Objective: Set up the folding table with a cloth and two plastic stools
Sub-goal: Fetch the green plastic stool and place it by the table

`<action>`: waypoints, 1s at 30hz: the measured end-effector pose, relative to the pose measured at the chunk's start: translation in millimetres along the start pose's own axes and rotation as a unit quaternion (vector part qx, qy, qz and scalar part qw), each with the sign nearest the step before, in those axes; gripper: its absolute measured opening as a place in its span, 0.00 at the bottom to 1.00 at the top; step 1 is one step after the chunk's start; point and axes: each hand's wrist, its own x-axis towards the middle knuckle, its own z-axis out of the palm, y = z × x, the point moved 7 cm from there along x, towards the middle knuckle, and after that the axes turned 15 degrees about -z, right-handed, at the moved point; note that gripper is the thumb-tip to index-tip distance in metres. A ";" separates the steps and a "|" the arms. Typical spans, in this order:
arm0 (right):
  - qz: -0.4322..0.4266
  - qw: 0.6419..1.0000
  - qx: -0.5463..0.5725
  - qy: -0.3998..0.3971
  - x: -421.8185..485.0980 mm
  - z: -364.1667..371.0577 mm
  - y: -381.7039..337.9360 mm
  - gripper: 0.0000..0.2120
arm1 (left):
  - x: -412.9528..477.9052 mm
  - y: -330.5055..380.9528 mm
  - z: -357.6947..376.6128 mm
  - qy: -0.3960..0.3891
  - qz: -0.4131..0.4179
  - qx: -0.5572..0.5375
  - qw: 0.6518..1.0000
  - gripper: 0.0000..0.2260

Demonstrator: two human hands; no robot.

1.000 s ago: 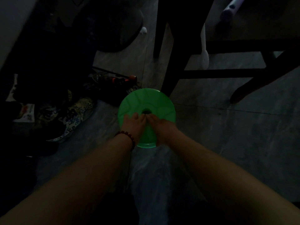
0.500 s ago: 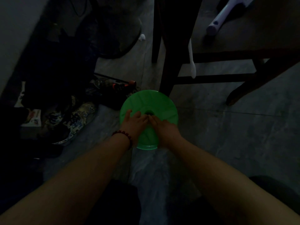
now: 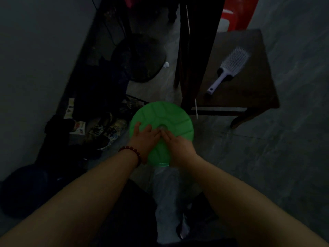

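A round green plastic stool (image 3: 170, 116) stands on the floor in front of me, seen from above, with a small hole in the middle of its seat. My left hand (image 3: 144, 138), a bead bracelet on its wrist, lies flat on the near left of the seat with the thumb spread and the fingertips at the hole. My right hand (image 3: 178, 147) rests on the near right of the seat, its fingers bunched and hooked at the same hole. A red plastic stool (image 3: 238, 13) shows at the top right.
A low dark wooden table (image 3: 249, 90) with a white hairbrush (image 3: 229, 68) stands at the right. A tall dark panel (image 3: 195, 50) stands just behind the green stool. A floor fan (image 3: 140, 57), shoes (image 3: 106, 129) and dark clutter line the wall on the left. Bare grey floor lies to the right.
The view has tilted up, so the hairbrush, the low table's top and the red stool now show. Both hands stay on the green seat at its hole.
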 end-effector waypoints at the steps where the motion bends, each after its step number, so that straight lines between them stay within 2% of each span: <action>1: -0.006 1.000 -0.001 0.000 -8.4 -20.2 -10.8 0.53 | -14.7 -9.0 -15.6 -0.001 -0.001 -0.006 1.000 0.53; 9: -0.035 0.999 -0.017 0.013 -62.7 -165.6 -82.3 0.55 | -113.7 -77.6 -139.0 0.011 -0.008 -0.032 0.999 0.52; 15: -0.027 0.999 -0.039 0.026 -90.9 -236.1 -118.7 0.56 | -162.2 -111.7 -200.6 0.040 0.003 -0.021 0.999 0.53; 22: 0.016 0.998 -0.038 0.048 -119.7 -272.6 -145.7 0.58 | -196.0 -125.3 -236.3 0.080 0.035 0.012 0.996 0.52; 30: 0.071 0.994 -0.028 0.073 -154.1 -273.4 -161.5 0.57 | -217.8 -113.7 -245.4 0.100 0.085 0.045 0.990 0.52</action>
